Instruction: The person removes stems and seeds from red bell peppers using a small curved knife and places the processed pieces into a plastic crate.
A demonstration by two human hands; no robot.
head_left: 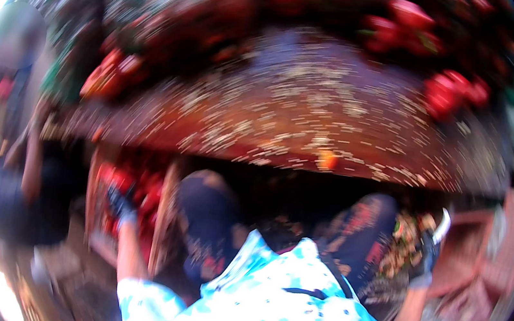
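My left hand (121,205), in a dark glove, is over a crate (163,213) of red peppers at my left. Its fingers are closed on a red bell pepper (115,177), though blur softens the grip. On the other side, beyond my right knee, my right hand (426,259) wears a dark glove too. It grips a knife whose short pale curved blade (442,225) points away from me; the handle is hidden in the fist. Beside that hand lies a heap of pepper scraps (398,247).
A reddish-brown table (365,129) strewn with pale seeds spans the space ahead. On it sit red peppers (450,95), an orange piece (327,161) and filled plastic bags (167,2). At far right stands a pink crate (463,246). Another person (25,195) is at far left.
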